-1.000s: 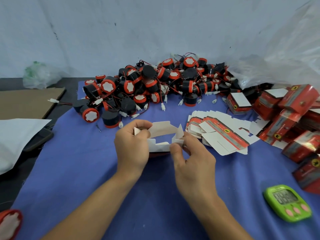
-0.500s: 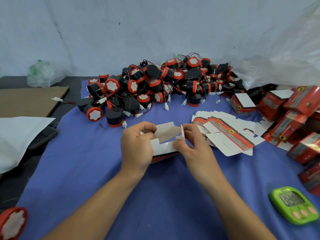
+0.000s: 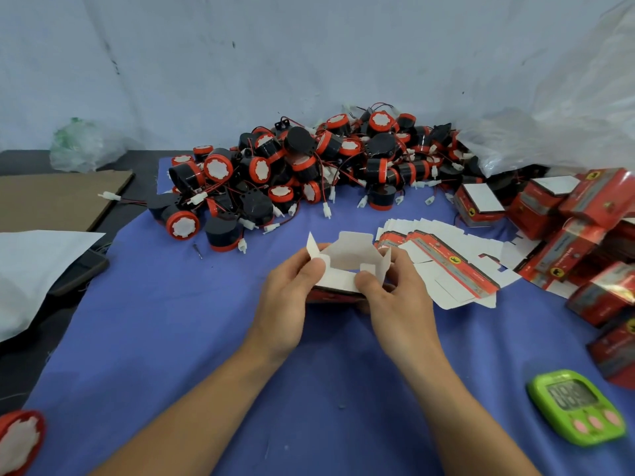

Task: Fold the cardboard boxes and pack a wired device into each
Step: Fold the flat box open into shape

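Now, head view: holds a half-folded box (image 3: pixel 347 259) at centre over the blue cloth (image 3: pixel 165 331), between both hands; cannot tell whether touching the cloth or lifted clear. Grips the box's left end with the left hand (image 3: pixel 285 300), fingers curled round behind, thumb pressed on the white inner panel; pinches the right end with the right hand (image 3: pixel 398 300), thumb on a small white tab, fingers curled behind the upright end flap. Shows the box's white inside upward, flaps standing at the back and at both ends, red print along the near lower edge.

Beyond the hands, shows a heap of black-and-red devices (image 3: pixel 309 173) with red wires and white plugs, piled near the pale wall (image 3: pixel 309 56); just right of the box, a fanned stack of flat boxes (image 3: pixel 450 269), close to the right hand's fingers; farther right, a pile of red folded boxes (image 3: pixel 584 214); behind those, a crumpled clear bag (image 3: pixel 556 132). At near right, shows a green timer (image 3: pixel 580 410) on the cloth, well apart from the hands; digits too blurred to read. At left, off the cloth: brown card (image 3: pixel 51 197), a white bag (image 3: pixel 31 269), a greenish plastic bundle (image 3: pixel 79 149); at the bottom left corner, a lone device (image 3: pixel 19 441), cut off by the frame.
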Available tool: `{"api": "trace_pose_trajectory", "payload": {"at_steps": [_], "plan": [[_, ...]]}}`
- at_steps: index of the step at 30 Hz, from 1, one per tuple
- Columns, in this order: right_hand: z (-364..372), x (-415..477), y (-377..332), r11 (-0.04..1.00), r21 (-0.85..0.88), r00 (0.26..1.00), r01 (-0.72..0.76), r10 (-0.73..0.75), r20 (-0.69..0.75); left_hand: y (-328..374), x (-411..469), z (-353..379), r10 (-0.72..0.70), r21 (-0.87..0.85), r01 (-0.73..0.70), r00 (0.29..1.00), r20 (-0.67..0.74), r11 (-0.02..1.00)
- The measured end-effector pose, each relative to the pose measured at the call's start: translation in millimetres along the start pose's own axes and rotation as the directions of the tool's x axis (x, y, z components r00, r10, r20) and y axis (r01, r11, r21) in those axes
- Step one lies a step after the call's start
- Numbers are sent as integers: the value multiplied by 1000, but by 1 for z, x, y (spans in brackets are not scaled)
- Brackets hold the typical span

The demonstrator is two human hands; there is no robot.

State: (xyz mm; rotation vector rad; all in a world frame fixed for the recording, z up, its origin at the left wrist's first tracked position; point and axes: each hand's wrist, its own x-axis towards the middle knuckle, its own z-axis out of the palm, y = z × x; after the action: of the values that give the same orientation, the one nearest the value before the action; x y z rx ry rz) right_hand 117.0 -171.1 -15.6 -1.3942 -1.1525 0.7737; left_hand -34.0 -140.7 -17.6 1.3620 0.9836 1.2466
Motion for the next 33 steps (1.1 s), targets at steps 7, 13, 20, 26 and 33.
{"api": "trace_pose_trajectory", "payload": {"at_steps": [7, 13, 20, 26, 33], "plan": [[3, -3, 5, 980, -191, 998, 59, -55, 24, -3, -2, 7, 2, 197, 12, 998, -71, 980], [-6, 2, 6, 994, -104, 979, -33, 53, 198, -5, 3, 1, -48, 203, 56, 998, -43, 978], [1, 0, 9, 998, -25, 990, -57, 60, 128, -2, 4, -6, -73, 84, 76, 997, -41, 994], [0, -3, -3, 983, 177, 992, -45, 24, 121, -2, 2, -4, -38, 174, 75, 978, -207, 982], [-6, -3, -13, 970, 180, 980, 162, -180, 87, 7, -4, 1, 79, 194, -58, 992, -101, 979]]}}
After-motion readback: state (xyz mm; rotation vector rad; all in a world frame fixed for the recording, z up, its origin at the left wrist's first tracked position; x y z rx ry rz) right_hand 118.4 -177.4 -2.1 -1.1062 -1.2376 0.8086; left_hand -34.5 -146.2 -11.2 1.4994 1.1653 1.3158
